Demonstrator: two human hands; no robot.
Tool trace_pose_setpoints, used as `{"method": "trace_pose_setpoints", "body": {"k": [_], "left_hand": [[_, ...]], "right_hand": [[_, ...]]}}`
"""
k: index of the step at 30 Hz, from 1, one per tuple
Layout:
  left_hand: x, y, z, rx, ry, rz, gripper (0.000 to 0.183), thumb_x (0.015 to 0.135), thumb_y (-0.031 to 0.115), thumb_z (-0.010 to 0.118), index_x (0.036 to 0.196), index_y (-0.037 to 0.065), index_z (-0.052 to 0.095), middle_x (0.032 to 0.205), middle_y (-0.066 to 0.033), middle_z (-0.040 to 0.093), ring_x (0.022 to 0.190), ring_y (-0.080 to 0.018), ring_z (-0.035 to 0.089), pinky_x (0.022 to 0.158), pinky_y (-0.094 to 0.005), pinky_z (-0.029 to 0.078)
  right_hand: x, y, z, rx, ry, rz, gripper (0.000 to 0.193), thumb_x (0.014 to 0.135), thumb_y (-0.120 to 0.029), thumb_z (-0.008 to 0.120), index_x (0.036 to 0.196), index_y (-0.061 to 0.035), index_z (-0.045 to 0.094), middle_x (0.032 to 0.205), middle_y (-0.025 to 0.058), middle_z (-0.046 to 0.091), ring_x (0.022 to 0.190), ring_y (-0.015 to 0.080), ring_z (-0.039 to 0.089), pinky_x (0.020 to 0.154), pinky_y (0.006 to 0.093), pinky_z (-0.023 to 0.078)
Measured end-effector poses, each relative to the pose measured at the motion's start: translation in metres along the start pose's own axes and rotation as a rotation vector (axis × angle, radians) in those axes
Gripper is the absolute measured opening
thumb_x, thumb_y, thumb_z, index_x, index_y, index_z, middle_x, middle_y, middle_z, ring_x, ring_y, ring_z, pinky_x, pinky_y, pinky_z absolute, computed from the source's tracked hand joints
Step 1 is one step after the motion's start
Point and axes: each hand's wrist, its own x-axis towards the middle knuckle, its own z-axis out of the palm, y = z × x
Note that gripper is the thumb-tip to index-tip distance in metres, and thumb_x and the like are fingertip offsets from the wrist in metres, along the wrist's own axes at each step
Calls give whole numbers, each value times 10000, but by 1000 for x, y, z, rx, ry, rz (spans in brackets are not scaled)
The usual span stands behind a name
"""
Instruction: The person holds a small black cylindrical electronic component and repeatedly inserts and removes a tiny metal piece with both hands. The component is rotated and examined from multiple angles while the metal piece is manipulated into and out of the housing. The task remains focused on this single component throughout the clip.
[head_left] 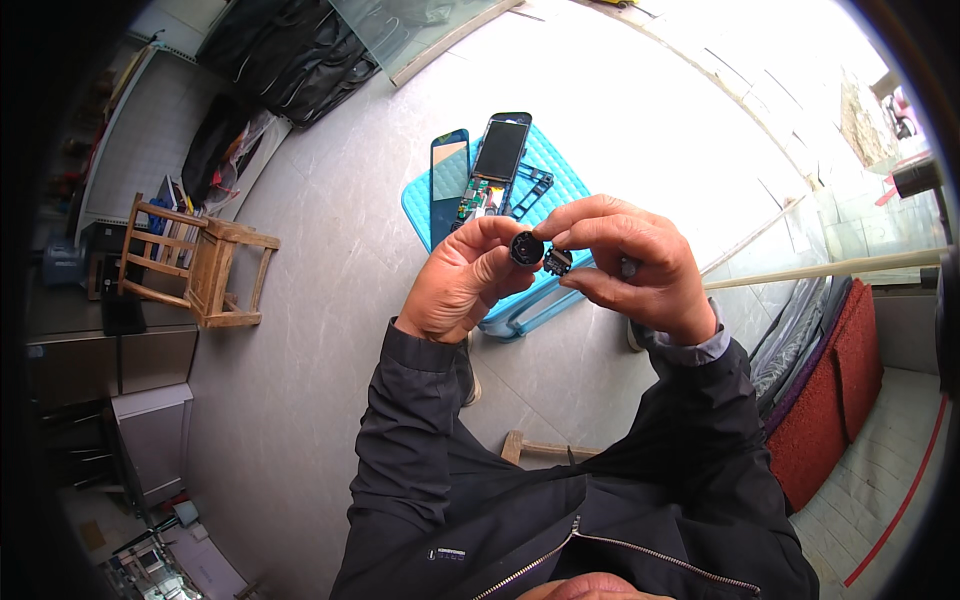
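My left hand (452,285) pinches a small round black cup-shaped part (526,247) between thumb and fingers, its hollow side facing me. Just to its right, my right hand (640,262) grips a small black piece with light marks (558,262) between thumb and forefinger. The two parts are close together. Beyond my hands, a taken-apart handheld device with a dark screen (502,150) and a bared circuit board (481,194) lies on a light-blue stool (558,172). A dark, glossy front panel (450,170) lies left of it, and a black skeletal frame (533,190) to the right.
A wooden chair (225,270) stands at the left on grey floor tiles (310,270). Rolled or folded red carpet (825,400) leans at the right. Black bags (290,60) and a glass panel (400,30) are at the far left. A wooden piece (540,450) shows between my legs.
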Motion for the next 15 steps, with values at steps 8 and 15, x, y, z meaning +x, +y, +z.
{"method": "trace_pose_setpoints", "body": {"k": [8,15], "left_hand": [[1,-1,1,7,-2,7,274,962,170,807,1201,72,718,1074,-68,774,983,-152,764,852,-268,654],[0,-1,1,17,23,6,275,955,164,811,1201,85,719,1085,-55,773,996,-153,765,853,-278,660]], "right_hand": [[0,-5,5,-113,73,91,381,816,31,867,1160,-48,722,1169,108,727,1053,262,748,890,350,618],[2,-7,5,-218,70,100,378,805,7,884,1136,-56,713,1154,96,728,1035,260,747,869,349,619]]}}
